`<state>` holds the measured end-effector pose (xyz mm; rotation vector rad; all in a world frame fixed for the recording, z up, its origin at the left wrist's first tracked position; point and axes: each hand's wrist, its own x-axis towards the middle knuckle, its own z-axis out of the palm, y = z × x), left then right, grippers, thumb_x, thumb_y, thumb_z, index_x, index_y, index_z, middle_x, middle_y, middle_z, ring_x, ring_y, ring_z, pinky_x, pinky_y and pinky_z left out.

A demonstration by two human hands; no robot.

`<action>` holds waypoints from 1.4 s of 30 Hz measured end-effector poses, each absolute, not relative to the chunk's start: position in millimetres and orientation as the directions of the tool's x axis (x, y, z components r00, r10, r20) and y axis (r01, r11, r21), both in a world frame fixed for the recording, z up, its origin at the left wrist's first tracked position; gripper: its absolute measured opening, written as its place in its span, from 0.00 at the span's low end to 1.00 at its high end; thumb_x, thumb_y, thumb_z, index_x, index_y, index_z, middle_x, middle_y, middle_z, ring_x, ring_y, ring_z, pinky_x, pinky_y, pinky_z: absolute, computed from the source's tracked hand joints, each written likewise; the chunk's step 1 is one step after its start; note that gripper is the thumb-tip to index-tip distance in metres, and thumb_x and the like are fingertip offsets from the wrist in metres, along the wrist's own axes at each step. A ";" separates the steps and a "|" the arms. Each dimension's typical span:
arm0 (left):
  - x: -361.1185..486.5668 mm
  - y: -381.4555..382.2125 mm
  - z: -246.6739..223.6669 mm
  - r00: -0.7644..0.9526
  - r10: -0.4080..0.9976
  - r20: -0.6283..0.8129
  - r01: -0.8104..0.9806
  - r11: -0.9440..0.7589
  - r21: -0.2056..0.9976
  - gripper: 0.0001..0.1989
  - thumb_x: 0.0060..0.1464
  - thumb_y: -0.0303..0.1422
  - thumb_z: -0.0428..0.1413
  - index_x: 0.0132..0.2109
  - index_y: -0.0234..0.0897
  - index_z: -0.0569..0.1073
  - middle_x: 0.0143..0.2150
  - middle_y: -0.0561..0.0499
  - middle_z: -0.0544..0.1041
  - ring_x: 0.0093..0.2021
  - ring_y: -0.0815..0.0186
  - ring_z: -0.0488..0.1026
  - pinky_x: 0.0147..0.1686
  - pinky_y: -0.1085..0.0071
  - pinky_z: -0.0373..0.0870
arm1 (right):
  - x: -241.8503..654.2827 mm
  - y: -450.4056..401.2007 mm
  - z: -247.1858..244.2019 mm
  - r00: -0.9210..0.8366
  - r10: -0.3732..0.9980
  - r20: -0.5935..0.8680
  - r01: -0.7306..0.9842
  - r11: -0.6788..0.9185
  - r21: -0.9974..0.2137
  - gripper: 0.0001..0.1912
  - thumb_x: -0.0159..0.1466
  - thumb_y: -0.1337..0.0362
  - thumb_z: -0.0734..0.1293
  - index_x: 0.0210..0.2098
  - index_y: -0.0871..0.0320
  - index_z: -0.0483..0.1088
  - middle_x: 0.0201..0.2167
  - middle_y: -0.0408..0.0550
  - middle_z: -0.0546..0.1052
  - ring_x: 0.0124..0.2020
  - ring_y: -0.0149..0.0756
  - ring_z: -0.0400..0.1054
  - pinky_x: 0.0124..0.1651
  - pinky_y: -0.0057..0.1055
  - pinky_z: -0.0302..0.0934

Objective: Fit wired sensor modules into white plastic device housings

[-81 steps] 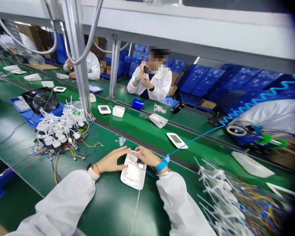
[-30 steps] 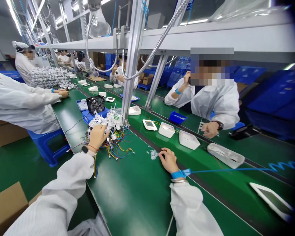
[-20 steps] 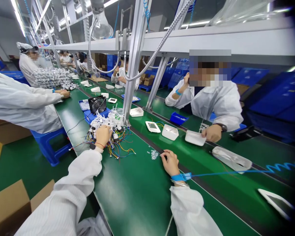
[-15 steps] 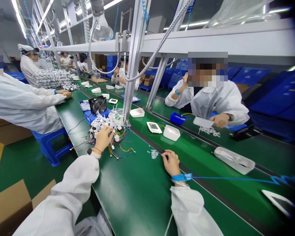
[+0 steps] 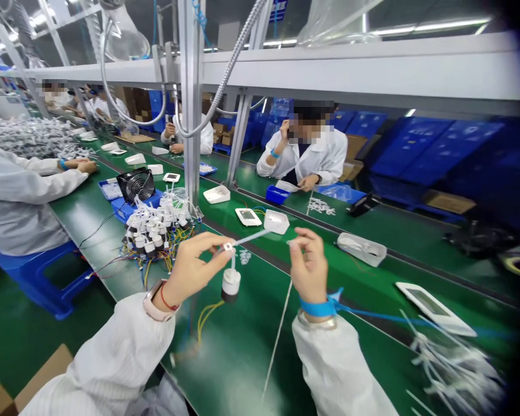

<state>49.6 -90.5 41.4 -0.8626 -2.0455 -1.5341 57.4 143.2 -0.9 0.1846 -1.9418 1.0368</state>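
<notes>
My left hand (image 5: 193, 267) is closed, pinching a small white fitting (image 5: 229, 247) on a pump's soft tubing. A pale tube (image 5: 255, 236) points from the pinch toward my right hand. Below the fingers hangs the small white-and-black cylindrical pump (image 5: 231, 282), its yellow wires (image 5: 204, 316) trailing over the green bench. To the right of the tube's end, my right hand (image 5: 311, 267) is raised with thumb and fingertips pinched; something tiny and pale may be between them, too small to name. Several small clear rings (image 5: 245, 256) lie on the bench behind the pump.
At left is a heap of similar pumps (image 5: 156, 228) with tubes and wires, before a black fan (image 5: 136, 185). White housings (image 5: 277, 222) and a display unit (image 5: 248, 217) lie on the belt. White ties (image 5: 455, 370) lie right. A blue cord (image 5: 381, 316) runs from my right wrist. Co-workers sit around.
My left hand has come right from the heap, now with a pump and its tube. My right hand has lifted from beside the clear rings. The view has turned right.
</notes>
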 end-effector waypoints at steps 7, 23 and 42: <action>74.8 -26.4 75.5 -0.489 0.417 0.766 0.853 0.046 0.520 0.05 0.51 0.28 0.57 0.36 0.36 0.76 0.25 0.53 0.72 0.20 0.75 0.64 0.20 0.79 0.62 | 153.6 120.4 75.0 -0.481 0.120 0.868 -0.519 0.759 -0.393 0.04 0.61 0.69 0.60 0.30 0.56 0.65 0.45 0.52 0.65 0.51 0.43 0.59 0.49 0.43 0.55; 69.3 2.5 67.8 -0.405 0.473 0.782 0.902 0.067 0.426 0.06 0.50 0.25 0.56 0.37 0.37 0.75 0.28 0.54 0.73 0.25 0.75 0.67 0.26 0.79 0.66 | 143.0 141.3 61.1 -0.643 0.109 0.758 -0.438 0.760 -0.481 0.02 0.62 0.67 0.61 0.32 0.56 0.65 0.47 0.51 0.64 0.52 0.42 0.57 0.51 0.44 0.53; 60.8 5.0 66.5 -0.446 0.548 0.708 0.872 0.087 0.483 0.06 0.52 0.33 0.55 0.37 0.45 0.76 0.26 0.55 0.72 0.22 0.73 0.65 0.21 0.76 0.62 | 118.1 153.3 46.7 -0.932 0.111 0.346 -0.357 -0.108 -0.928 0.15 0.53 0.54 0.69 0.26 0.59 0.65 0.28 0.44 0.69 0.32 0.31 0.65 0.38 0.30 0.60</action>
